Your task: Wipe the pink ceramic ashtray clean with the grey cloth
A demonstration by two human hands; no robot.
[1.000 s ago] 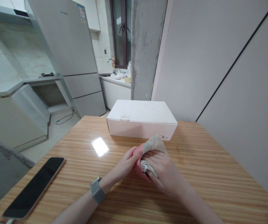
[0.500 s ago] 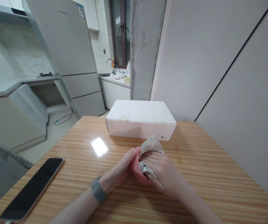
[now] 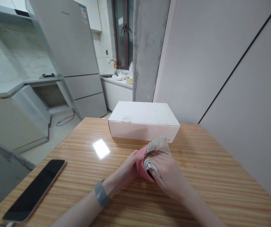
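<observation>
Above the wooden table, my left hand point(image 3: 131, 167) is closed around a smooth pink holder point(image 3: 142, 167), its dark open side turned toward my right hand. Whether it is a cup or a case, I cannot tell. A light grey, ribbed cloth point(image 3: 159, 145) is bunched in my right hand point(image 3: 165, 170). Part of this cloth stands up past my fingers, and a rolled fold lies at the holder's opening. My right fingertips are hidden behind the cloth and the holder's rim.
A white box point(image 3: 144, 121) stands on the table point(image 3: 206, 176) just beyond my hands. To the left lies a black-screened phone point(image 3: 35, 190) with a white cable plugged in. Behind are a fridge point(image 3: 66, 41), a sink counter and a concrete pillar point(image 3: 147, 50).
Both hands have shifted slightly right with the pink holder and the cloth. The holder has tilted, and its opening shows more dark inside. The view has moved a little too.
</observation>
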